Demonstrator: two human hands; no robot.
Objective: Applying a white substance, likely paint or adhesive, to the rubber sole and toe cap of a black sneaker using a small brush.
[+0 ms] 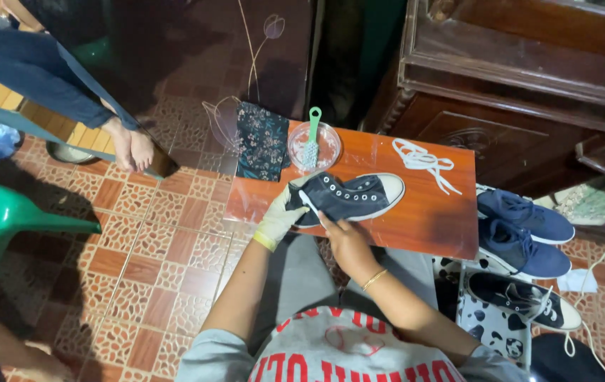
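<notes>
A dark canvas sneaker with a white sole and toe cap lies on its side on a small orange-brown table. My left hand, in a pale yellow glove, grips the heel end of the sneaker. My right hand, bare with a thin gold bracelet, rests against the sneaker's lower edge near its middle. A white loose shoelace lies on the table beyond the toe. A clear round bowl holds a green-handled brush behind the shoe.
A dark floral cloth hangs over the table's far left corner. Two blue sneakers and another dark canvas sneaker sit at the right. A green plastic chair and another person's bare foot are at the left. Dark wooden furniture stands behind.
</notes>
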